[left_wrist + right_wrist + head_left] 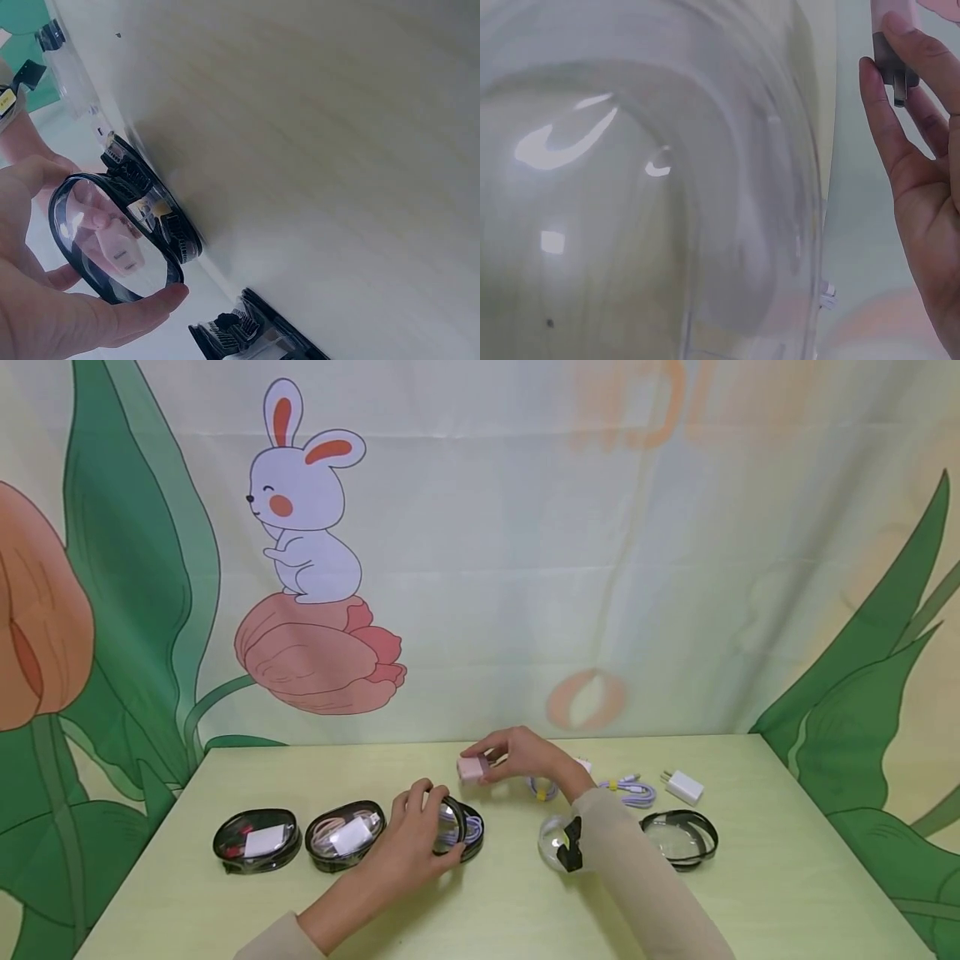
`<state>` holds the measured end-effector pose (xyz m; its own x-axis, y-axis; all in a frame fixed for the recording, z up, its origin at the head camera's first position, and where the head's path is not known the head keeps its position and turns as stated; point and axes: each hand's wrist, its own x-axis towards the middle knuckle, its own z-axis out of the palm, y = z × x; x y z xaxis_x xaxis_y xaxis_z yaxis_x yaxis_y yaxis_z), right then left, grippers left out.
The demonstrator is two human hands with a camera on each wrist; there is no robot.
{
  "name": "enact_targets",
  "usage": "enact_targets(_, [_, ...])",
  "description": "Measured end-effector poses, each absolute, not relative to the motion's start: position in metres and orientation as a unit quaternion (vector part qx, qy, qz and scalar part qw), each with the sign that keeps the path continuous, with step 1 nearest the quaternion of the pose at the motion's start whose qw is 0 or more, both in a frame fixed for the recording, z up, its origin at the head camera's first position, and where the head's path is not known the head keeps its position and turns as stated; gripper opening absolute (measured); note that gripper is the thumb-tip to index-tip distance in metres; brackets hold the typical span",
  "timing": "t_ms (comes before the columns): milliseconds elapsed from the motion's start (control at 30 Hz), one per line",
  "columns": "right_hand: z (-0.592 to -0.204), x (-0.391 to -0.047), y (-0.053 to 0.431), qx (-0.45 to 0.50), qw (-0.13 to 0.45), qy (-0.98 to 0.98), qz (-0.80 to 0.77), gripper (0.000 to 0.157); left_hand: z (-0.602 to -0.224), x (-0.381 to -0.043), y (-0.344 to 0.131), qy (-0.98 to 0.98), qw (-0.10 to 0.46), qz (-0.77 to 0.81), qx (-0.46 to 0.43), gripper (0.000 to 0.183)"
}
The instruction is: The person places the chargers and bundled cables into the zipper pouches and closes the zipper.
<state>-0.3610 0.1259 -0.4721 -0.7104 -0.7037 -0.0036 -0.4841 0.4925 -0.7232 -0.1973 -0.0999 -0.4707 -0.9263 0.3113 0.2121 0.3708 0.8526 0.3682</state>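
My left hand (408, 839) grips the black-rimmed clear lid (54, 217) of a small oval zip case (474, 845), holding it raised. Inside the case lies a coiled purple cable (472, 828). Just beyond, my right hand (521, 755) pinches a pink charger plug (472, 769) between thumb and fingers, above the table behind the case. In the right wrist view the plug's metal prongs (900, 94) point down past the fingers. Through the clear lid, the left wrist view shows the pink plug too.
To the left lie two closed cases, one with a white charger (266, 841), the other with a white charger (352, 834) and pinkish cable. On the right are a clear case (553, 843) by the forearm, another case (712, 839), purple cables (633, 793) and a white plug (683, 787).
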Motion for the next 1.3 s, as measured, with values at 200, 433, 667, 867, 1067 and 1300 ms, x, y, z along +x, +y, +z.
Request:
enact_targets(200, [-0.472, -0.357, 0.122, -0.379, 0.16, 0.838, -0.359, 0.046, -0.472, -0.197, -0.101, -0.96, 0.07, -0.208, -0.176, 0.071])
enact_targets(433, [-0.467, -0.345, 0.114, -0.418, 0.171, 0.825, -0.339, 0.046, -0.472, -0.199, -0.102, -0.959, 0.076, -0.208, -0.176, 0.073])
enact_targets(667, [-0.464, -0.329, 0.104, -0.39, 0.181, 0.843, -0.324, 0.048, -0.473, -0.198, -0.103, -0.959, 0.072, -0.213, -0.173, 0.073])
enact_targets(867, [-0.466, -0.316, 0.098, -0.383, 0.171, 0.844, -0.335, 0.043, -0.473, -0.196, -0.103, -0.956, 0.072, -0.223, -0.175, 0.07])
enact_targets(1067, [-0.468, -0.302, 0.097, -0.377, 0.162, 0.847, -0.337, 0.044, -0.474, -0.196, -0.103, -0.957, 0.074, -0.22, -0.176, 0.07])
enact_targets(1300, [-0.471, -0.293, 0.094, -0.371, 0.148, 0.849, -0.346, 0.044, -0.474, -0.196, -0.1, -0.957, 0.074, -0.221, -0.172, 0.069])
